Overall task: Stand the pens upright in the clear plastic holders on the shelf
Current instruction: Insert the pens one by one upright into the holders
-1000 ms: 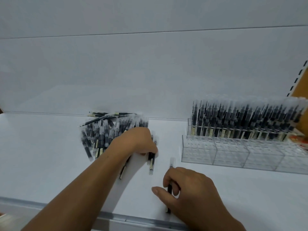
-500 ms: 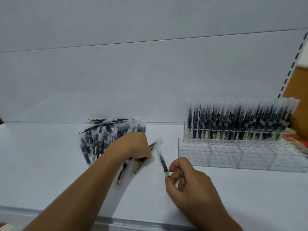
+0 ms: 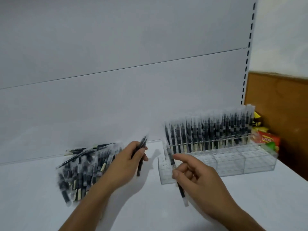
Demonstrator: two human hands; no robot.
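Observation:
A heap of black pens in clear sleeves [image 3: 83, 170] lies on the white shelf [image 3: 41, 205] at the left. My left hand [image 3: 123, 165] is lifted above the shelf beside the heap, shut on a few pens [image 3: 141, 147] that point up and back. My right hand [image 3: 195, 177] pinches one pen [image 3: 171, 161], tilted, just in front of the left end of the clear plastic holders [image 3: 225, 162]. The holders' back rows carry several upright pens [image 3: 208, 134]; the front cells show no pens.
A white back panel rises behind the shelf, with a slotted upright [image 3: 246, 64] at the right. Red, green and yellow packets [image 3: 265, 139] sit beyond the holders' right end, against a brown board [image 3: 280, 114].
My left hand has risen off the shelf with a few pens. My right hand has carried its pen right, up to the holders' left end. The camera has turned right.

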